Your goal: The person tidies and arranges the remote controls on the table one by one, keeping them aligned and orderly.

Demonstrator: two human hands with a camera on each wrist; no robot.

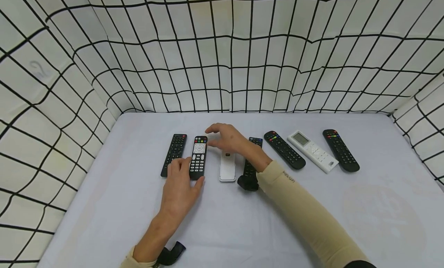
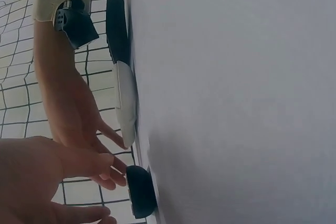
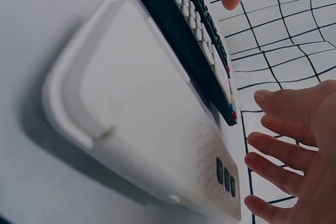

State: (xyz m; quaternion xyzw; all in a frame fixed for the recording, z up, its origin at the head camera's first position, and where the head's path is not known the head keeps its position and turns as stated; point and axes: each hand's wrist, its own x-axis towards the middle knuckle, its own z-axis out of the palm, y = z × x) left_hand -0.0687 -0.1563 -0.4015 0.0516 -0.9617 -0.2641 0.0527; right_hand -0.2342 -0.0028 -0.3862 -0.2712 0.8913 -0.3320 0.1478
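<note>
Nearest: left hand lies flat on the table, fingers straight, thumb side touching the near end of the white-keyed black remote; not curled round it. Just left of that hand, a plain black remote, apart from the fingers. Right of the keyed remote, a white remote lies face down or blank side up; can't tell which. Beyond it, right hand hovers over the far ends of the keyed and white remotes, fingers spread and relaxed, gripping nothing; the right wrist view confirms a gap between fingertips and the white remote. Right forearm crosses another black remote. Farther right, well apart: black remote, white display remote, black remote.

Judged step: straightening the keyed remote into the row. Next move likely needs light pushes at both ends, no grip, without nudging its neighbours.
</note>
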